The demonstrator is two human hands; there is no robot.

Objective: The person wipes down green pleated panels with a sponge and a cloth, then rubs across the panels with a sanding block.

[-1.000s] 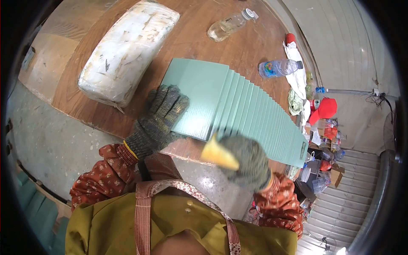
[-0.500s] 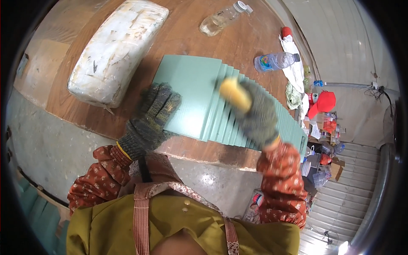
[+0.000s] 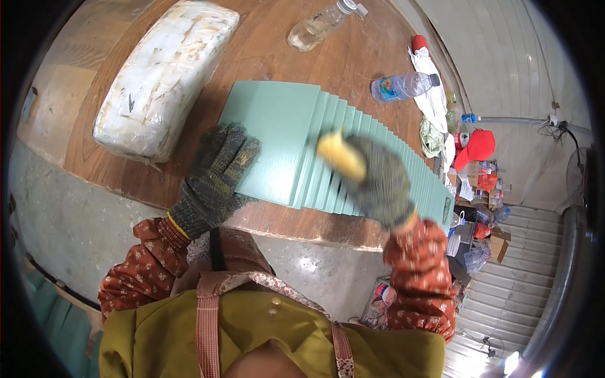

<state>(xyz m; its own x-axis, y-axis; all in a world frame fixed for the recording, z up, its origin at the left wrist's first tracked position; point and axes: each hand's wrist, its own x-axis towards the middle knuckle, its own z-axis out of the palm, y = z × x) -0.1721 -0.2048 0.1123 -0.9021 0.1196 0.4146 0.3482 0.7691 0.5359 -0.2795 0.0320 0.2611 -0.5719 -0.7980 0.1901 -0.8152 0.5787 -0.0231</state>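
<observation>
Pale green flat panels (image 3: 271,126) lie fanned out in an overlapping row across the wooden table. My left hand (image 3: 217,170), in a dark knitted glove, rests against the left edge of the leftmost panel, its fingers stretched out and holding nothing. Over the middle of the fan is my right hand (image 3: 381,183), gloved the same way and slightly blurred by motion. Its fingers close on a yellow sponge-like block (image 3: 340,155), whose exact kind is unclear. Whether the block touches the panels I cannot tell. My right hand hides part of the stepped edges.
A long white plastic-wrapped bundle (image 3: 164,79) lies on the table (image 3: 265,38) to the left. At the back are a clear bottle (image 3: 318,26) and a labelled water bottle (image 3: 403,87) beside white cloth (image 3: 432,94). A red cap (image 3: 476,149) and clutter stand at the right.
My right hand, with the yellow block, has come slightly nearer to me over the fan. My left hand stays at the panel's edge. The whole view has shifted a little.
</observation>
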